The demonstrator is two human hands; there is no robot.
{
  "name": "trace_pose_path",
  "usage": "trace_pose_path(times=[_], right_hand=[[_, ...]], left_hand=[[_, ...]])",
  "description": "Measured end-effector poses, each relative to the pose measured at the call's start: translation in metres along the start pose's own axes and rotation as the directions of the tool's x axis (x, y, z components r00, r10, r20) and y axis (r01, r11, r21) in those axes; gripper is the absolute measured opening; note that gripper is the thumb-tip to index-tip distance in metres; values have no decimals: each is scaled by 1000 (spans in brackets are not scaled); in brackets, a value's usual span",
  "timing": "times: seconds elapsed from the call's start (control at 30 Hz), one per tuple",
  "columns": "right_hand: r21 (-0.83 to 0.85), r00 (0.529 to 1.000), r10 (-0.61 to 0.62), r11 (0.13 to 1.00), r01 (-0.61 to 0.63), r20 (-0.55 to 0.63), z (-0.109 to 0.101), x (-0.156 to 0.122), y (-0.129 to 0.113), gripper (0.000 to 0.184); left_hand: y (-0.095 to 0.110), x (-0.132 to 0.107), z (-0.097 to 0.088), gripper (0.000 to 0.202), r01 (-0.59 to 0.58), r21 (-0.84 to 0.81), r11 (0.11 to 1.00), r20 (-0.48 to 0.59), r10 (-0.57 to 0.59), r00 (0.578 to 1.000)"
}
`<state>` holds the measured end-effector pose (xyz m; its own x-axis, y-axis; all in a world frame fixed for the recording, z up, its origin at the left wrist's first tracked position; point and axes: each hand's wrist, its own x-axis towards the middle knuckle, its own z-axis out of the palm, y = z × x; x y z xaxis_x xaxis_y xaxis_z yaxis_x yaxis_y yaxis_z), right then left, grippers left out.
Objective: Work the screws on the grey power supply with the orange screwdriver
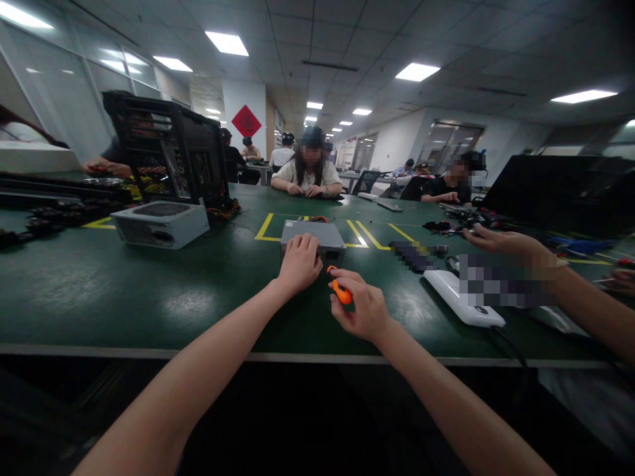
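A grey metal computer power supply (325, 233) lies on the green table in front of me. My left hand (300, 260) bears down on its left front part, fingers bent over the top and front edge. Just right of it and nearer to me, my right hand (361, 305) pinches an orange tool (342, 292). Its rounded handle shows between thumb and fingers, and a smaller orange piece shows by the fingertips. The tool's working end cannot be made out. Between the tool and the power supply's front face there seems to be a small gap.
A second power supply (163, 223) and an open black computer case (173, 149) stand left. Rightward lie a white power bank-like block (464, 297) and cables (449, 221). Another person's hand (510, 244) reaches in from the right. A person (310, 168) sits opposite.
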<state>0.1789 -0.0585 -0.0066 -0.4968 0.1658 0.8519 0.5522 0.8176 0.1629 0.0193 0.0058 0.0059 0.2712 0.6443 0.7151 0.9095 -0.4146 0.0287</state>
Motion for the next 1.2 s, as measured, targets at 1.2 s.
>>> trace_pose_path(times=[1.2], right_hand=[[-155, 992, 57, 985, -75, -113, -3, 4, 5, 32]], left_hand=[[0, -2, -1, 21, -4, -20, 1000, 7, 4, 1000]])
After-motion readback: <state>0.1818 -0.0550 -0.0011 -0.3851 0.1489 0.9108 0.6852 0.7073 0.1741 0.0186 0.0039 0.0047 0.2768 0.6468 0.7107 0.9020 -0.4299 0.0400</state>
